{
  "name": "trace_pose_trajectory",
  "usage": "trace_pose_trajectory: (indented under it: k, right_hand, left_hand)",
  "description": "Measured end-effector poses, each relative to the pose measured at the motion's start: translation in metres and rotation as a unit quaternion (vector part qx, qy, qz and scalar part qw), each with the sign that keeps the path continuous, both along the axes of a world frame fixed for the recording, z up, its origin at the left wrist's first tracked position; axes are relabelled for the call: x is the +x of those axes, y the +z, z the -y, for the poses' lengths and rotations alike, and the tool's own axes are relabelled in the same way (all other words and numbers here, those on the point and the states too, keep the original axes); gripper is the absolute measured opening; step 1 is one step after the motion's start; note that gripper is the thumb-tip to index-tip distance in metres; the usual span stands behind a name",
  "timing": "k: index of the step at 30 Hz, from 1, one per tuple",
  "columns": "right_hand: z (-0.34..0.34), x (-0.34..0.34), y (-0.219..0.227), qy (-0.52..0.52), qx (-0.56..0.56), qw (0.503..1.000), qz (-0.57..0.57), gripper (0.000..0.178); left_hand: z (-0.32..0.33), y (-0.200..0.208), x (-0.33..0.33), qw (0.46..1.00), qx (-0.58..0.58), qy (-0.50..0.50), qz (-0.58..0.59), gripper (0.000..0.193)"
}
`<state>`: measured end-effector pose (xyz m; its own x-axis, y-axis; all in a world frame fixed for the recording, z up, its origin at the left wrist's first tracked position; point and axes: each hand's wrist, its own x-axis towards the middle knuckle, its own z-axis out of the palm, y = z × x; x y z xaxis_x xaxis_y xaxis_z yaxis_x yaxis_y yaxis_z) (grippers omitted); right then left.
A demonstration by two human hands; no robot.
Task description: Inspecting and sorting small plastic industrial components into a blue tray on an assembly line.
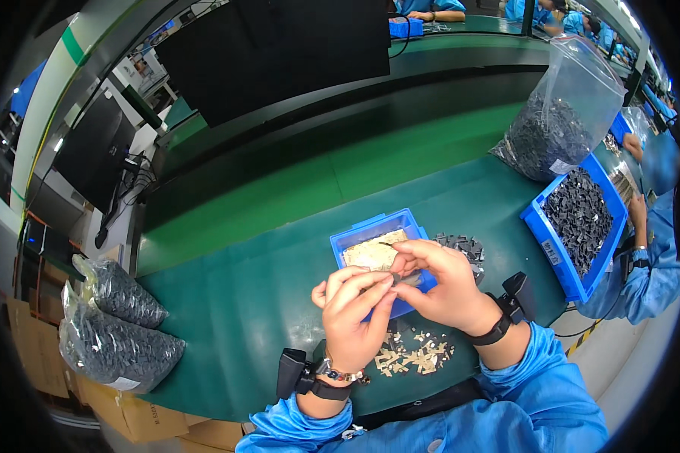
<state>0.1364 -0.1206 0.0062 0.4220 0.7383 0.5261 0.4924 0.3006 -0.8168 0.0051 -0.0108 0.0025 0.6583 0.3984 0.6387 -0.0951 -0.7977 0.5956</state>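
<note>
My left hand (355, 306) and my right hand (449, 283) meet above a blue bin (412, 220) that holds cream-coloured pieces (370, 253). The fingertips of my left hand are pinched together, and what lies between them is mostly hidden. From the curled fingers of my right hand a small dark piece (387, 244) sticks out by the index fingertip. Just beyond that hand, small black plastic parts (467, 249) lie in a loose pile. Nearer to me, under my wrists, small cream and dark pieces (415, 353) are scattered on the green table mat (242, 317).
A blue tray (559, 260) full of black parts stands at the right, with a clear bag of black parts (551, 132) behind it. Two more filled bags (121, 343) lie at the left edge. A dark panel (272, 57) hangs ahead. Close by on the right sits a co-worker (642, 257).
</note>
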Motion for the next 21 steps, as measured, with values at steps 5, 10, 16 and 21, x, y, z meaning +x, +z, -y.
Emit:
trace_pose_trajectory:
  k: [5,10,16,21]
  right_hand:
    - [0.002,0.0,0.002,-0.062,-0.011,0.995,0.079,0.058]
    - [-0.003,0.001,0.001,-0.036,0.062,0.99,0.121,0.06]
    - [0.001,0.0,-0.001,-0.021,0.077,0.987,0.136,0.061]
    - [0.002,-0.001,0.006,-0.018,0.062,0.993,0.096,0.055]
  left_hand:
    - [-0.005,-0.01,0.001,0.996,-0.064,-0.008,0.059,0.02]
    - [-0.008,-0.008,0.0,0.997,-0.06,-0.039,0.04,0.022]
    - [-0.015,-0.008,-0.002,0.993,-0.062,-0.086,0.041,0.019]
    - [-0.018,-0.01,-0.002,0.99,-0.097,-0.071,0.071,0.015]
